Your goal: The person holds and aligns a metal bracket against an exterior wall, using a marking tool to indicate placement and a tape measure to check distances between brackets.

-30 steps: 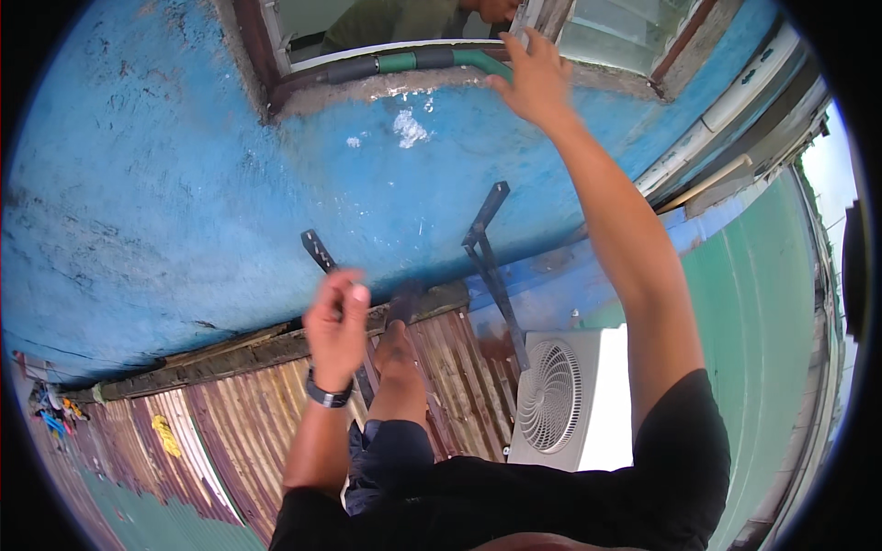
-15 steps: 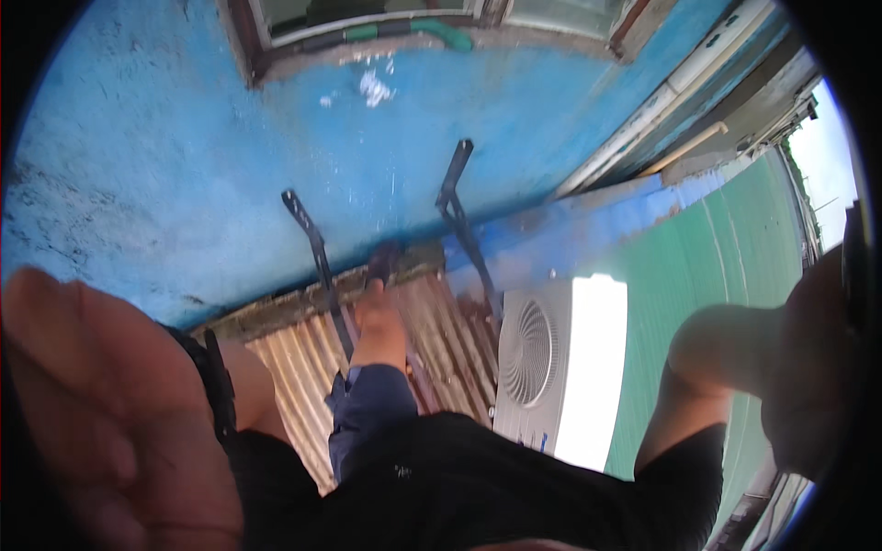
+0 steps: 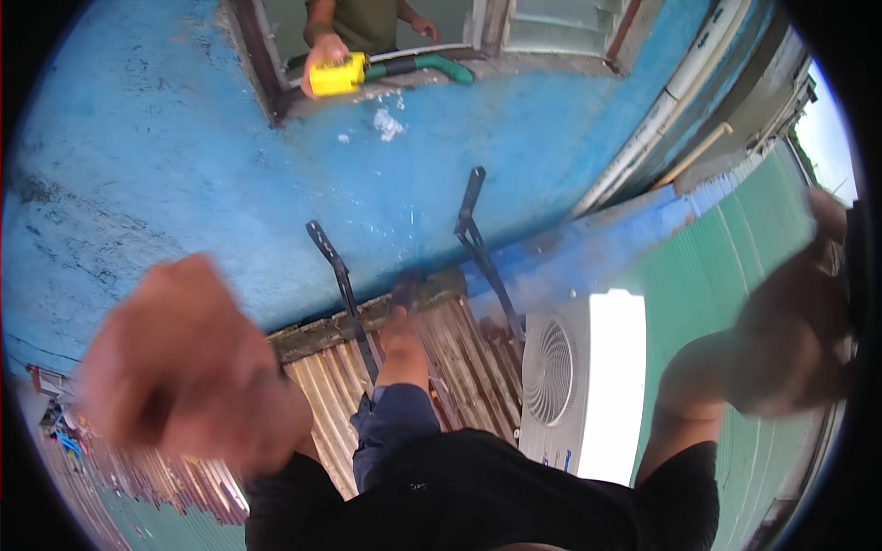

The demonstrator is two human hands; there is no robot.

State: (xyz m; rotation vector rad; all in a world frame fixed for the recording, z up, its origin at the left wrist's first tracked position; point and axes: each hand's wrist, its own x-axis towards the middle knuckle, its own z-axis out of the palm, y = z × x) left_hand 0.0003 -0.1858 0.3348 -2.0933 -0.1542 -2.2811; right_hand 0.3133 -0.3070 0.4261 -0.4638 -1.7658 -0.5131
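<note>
My left hand [image 3: 184,367] is raised at the left in front of the blue wall, blurred by motion, its fingers not clear. Nothing shows in it. At the right rim, my right hand [image 3: 795,331] is dark and smeared, and its fingers cannot be made out. A co-worker's hand [image 3: 322,50] reaches out of the window above, holding a boxy yellow object [image 3: 338,75]. Two black metal brackets [image 3: 342,275] [image 3: 470,220] stick out from the wall between my hands. Right of them stands a white outdoor air-conditioner unit [image 3: 556,367] with a round fan grille.
My leg [image 3: 400,349] stretches over rusty corrugated roofing [image 3: 450,358] to the wall's foot. A green sheet roof [image 3: 698,266] slopes away at the right. White pipes [image 3: 661,110] run along the wall. On the window sill lies a green hose-like piece [image 3: 441,66].
A co-worker has appeared in the window, holding out the yellow object. My left hand has moved right and away from the rim. The view has shifted slightly.
</note>
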